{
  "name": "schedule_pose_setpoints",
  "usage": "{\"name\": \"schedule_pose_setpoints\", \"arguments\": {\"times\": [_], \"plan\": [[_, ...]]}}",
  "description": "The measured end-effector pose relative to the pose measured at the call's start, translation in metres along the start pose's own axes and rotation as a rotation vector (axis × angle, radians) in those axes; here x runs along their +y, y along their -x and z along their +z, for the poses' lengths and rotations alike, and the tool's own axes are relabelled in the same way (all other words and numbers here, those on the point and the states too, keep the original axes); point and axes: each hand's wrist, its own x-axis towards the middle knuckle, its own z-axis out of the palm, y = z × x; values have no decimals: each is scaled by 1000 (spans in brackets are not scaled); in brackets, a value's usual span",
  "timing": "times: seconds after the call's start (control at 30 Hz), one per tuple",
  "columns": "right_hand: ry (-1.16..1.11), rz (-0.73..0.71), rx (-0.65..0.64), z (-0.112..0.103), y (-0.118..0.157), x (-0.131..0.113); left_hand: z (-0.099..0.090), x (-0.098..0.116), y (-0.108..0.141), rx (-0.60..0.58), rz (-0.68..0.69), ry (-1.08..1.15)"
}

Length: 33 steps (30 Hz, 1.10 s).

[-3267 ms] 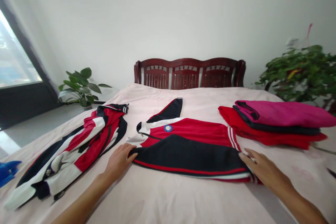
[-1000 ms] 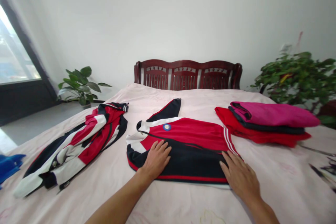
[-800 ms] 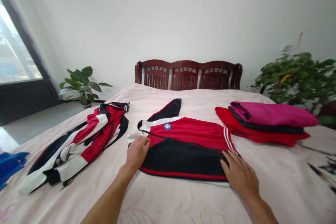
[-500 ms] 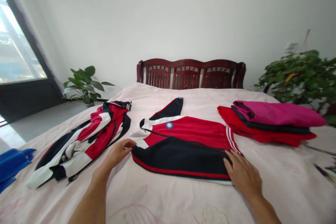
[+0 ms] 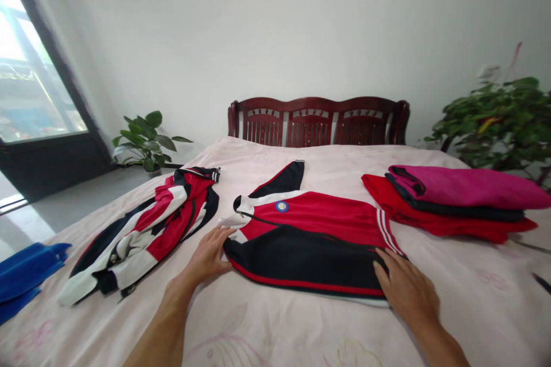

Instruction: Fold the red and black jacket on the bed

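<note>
A red, white and navy track jacket [image 5: 336, 218] with a round blue badge lies on the bed, its collar to the left and its striped hem to the right. Its near navy sleeve [image 5: 301, 264] is folded across the front along the near side; the other points away toward the headboard. At the collar end, my left hand [image 5: 210, 255] rests its fingers on the white shoulder, thumb apart below. My right hand [image 5: 411, 292] lies with fingers stretched over the sleeve's cuff end by the hem, hiding the cuff.
A second, crumpled track jacket [image 5: 150, 229] lies to the left, beside a blue cloth [image 5: 30, 269]. To the right sits a stack of folded clothes, magenta garment [image 5: 469, 186] on top and red garment [image 5: 465, 226] beneath. A wooden headboard [image 5: 318, 106] stands at the far end.
My left hand has gone from fingertips gathered at the jacket's shoulder edge to fingers laid farther over the white shoulder, thumb apart. The view has shifted slightly; my right hand stays near the cuff.
</note>
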Motion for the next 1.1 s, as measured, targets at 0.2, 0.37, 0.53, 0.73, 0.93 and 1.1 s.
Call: {"name": "schedule_pose_setpoints", "arguments": {"times": [0.2,0.37,0.53,0.73,0.93,1.1], "plan": [[-10,-7,18,4,0,2,4,14,-6,180,92,-61],[-13,-8,17,4,0,2,14,15,-11,209,86,-51],[-12,3,19,1,0,-1,20,10,-16,279,12,-73],[10,0,11,5,-2,3,16,12,-20,267,-59,-154],[-3,18,0,4,-2,5,10,20,-13,59,-123,-294],[12,23,18,3,-1,4,9,17,-1,-37,-119,-355]]}}
